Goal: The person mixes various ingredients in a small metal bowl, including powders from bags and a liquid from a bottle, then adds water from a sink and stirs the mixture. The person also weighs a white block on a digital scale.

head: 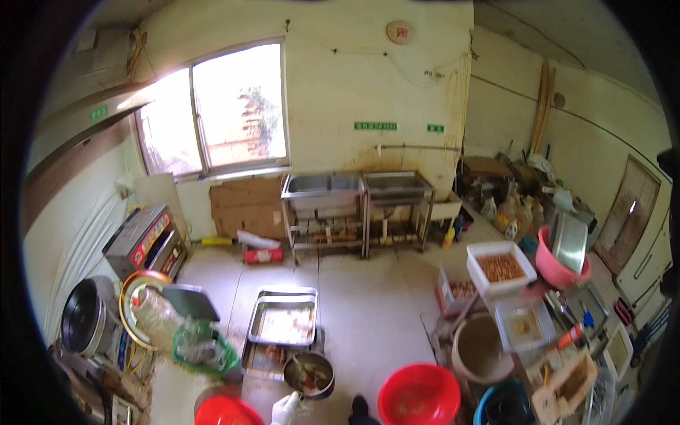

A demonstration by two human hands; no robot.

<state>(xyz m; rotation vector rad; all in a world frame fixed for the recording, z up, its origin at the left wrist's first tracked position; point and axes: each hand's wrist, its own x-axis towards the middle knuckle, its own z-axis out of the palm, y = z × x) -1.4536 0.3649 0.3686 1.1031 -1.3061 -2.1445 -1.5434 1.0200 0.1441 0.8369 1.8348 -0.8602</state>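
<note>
At the lower edge, my left hand wears a white glove and closes at the near side of a dark metal pot. The handle itself is hidden by the fingers. Brownish food or liquid and what looks like a ladle are inside the pot. Just beyond it lies a metal tray with some dark pieces, partly covered by the pot. A shiny rectangular steel pan sits behind that tray. My right hand is out of view.
Red basins flank the pot on the floor. A green bag lies left. At right, a table carries a white bin of brown pieces and a pink basin. Steel sinks line the far wall. My shoe shows below.
</note>
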